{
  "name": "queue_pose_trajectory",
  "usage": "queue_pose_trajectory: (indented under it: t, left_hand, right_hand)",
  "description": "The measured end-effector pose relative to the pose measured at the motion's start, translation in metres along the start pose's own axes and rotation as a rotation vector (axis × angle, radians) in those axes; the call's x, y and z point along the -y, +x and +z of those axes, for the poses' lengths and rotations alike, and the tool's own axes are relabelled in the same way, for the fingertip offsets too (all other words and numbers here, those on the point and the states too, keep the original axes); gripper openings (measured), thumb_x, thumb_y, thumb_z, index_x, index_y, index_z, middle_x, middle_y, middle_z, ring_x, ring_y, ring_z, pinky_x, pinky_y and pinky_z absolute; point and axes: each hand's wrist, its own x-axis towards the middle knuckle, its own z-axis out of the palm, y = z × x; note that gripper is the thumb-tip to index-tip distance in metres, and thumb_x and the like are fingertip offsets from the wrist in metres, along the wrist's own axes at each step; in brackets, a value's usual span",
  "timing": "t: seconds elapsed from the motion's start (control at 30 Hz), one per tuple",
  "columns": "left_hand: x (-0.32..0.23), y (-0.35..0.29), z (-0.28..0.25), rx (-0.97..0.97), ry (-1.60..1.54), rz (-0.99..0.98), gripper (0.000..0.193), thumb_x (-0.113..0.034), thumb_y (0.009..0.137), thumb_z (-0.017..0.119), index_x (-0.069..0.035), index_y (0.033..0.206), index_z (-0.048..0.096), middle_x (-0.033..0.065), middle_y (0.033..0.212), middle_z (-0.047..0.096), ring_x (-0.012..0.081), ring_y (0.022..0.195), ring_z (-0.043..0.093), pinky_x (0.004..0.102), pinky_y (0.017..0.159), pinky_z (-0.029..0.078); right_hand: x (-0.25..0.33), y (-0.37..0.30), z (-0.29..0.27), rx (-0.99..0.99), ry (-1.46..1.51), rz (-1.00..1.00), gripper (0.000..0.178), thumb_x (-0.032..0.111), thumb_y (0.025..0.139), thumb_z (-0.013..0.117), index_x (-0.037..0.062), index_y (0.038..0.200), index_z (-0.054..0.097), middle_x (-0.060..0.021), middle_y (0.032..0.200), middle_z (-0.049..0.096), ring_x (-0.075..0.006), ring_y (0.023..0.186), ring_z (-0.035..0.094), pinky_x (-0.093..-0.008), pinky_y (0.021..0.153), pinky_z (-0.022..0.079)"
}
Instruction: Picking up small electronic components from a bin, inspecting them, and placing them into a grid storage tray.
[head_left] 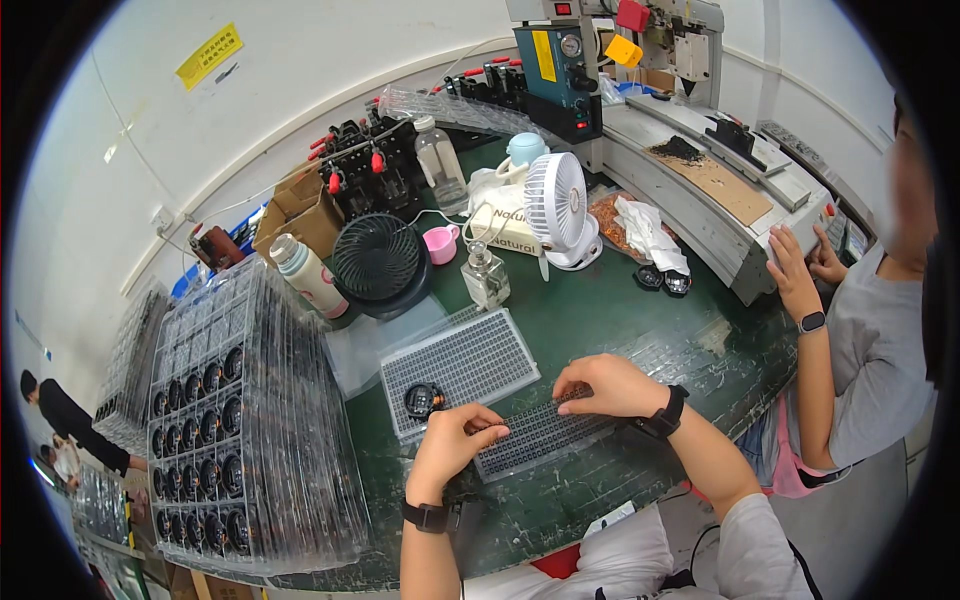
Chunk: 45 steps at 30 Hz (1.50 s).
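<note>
The gridded sheet [535, 442] lies between left hand [452, 442] and right hand [622, 386], both pinched narrow, contents unclear.

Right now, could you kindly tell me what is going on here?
The person's left hand is by the left end of a dark gridded sheet, and the right hand is over its far side; I cannot tell whether either pinches anything. A round black part lies on the pale tray beyond. A co-worker is alongside.

Left hand [450, 445] and right hand [622, 387] point toward each other — fingers [478, 412] bent.
</note>
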Motion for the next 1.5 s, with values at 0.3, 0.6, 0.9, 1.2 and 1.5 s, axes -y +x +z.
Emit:
queue_pose_trajectory:
  t: [0.3, 0.6, 0.9, 1.2, 1.5]
  left_hand:
    - [-0.002, -0.006, -0.017, -0.035, 0.055, -0.05, 0.013, -0.008, 0.076, 0.076, 0.001, 0.081, 0.068, 0.0022, 0.064, 0.064, 0.0064, 0.058, 0.057, 0.0212, 0.053, 0.044]
    - [0.01, -0.015, -0.033, -0.003, 0.009, -0.179, 0.013, -0.005, 0.076, 0.075, 0.003, 0.082, 0.067, 0.0038, 0.066, 0.066, 0.0051, 0.058, 0.058, 0.02, 0.05, 0.043]
    - [0.008, -0.02, -0.039, 0.01, 0.132, -0.302, 0.021, -0.012, 0.072, 0.08, 0.003, 0.076, 0.065, 0.0049, 0.059, 0.064, 0.0062, 0.051, 0.056, 0.0217, 0.047, 0.042]
    - [0.015, -0.02, -0.037, 0.038, 0.211, -0.394, 0.028, -0.018, 0.068, 0.083, 0.003, 0.073, 0.065, 0.0082, 0.062, 0.065, 0.012, 0.052, 0.06, 0.0265, 0.049, 0.046]
    - [-0.003, -0.023, -0.035, -0.052, 0.395, -0.536, 0.034, -0.027, 0.064, 0.086, -0.001, 0.066, 0.063, 0.0081, 0.056, 0.062, 0.0165, 0.048, 0.059, 0.0285, 0.048, 0.045]
  right_hand:
    - [-0.019, -0.001, -0.016, -0.032, -0.067, -0.022, 0.026, 0.023, 0.076, 0.074, 0.0036, 0.092, 0.066, -0.0082, 0.086, 0.063, -0.0202, 0.078, 0.063, -0.0301, 0.071, 0.05]
    - [-0.022, 0.003, -0.01, 0.075, 0.194, 0.083, 0.02, 0.018, 0.08, 0.072, 0.0007, 0.089, 0.067, -0.0039, 0.077, 0.068, -0.0093, 0.07, 0.062, -0.024, 0.067, 0.049]
    - [-0.01, 0.006, -0.002, 0.072, 0.266, 0.197, 0.026, 0.022, 0.074, 0.078, -0.001, 0.079, 0.066, -0.0063, 0.068, 0.067, -0.0118, 0.061, 0.063, -0.0242, 0.06, 0.048]
    - [-0.022, 0.002, -0.002, 0.134, 0.252, 0.165, 0.03, 0.022, 0.071, 0.08, -0.0001, 0.083, 0.064, -0.006, 0.07, 0.068, -0.0126, 0.063, 0.064, -0.0253, 0.06, 0.048]
    - [-0.016, 0.002, -0.002, 0.134, 0.111, 0.205, 0.031, 0.024, 0.071, 0.078, 0.001, 0.083, 0.062, -0.0067, 0.072, 0.067, -0.0172, 0.066, 0.064, -0.0293, 0.06, 0.048]
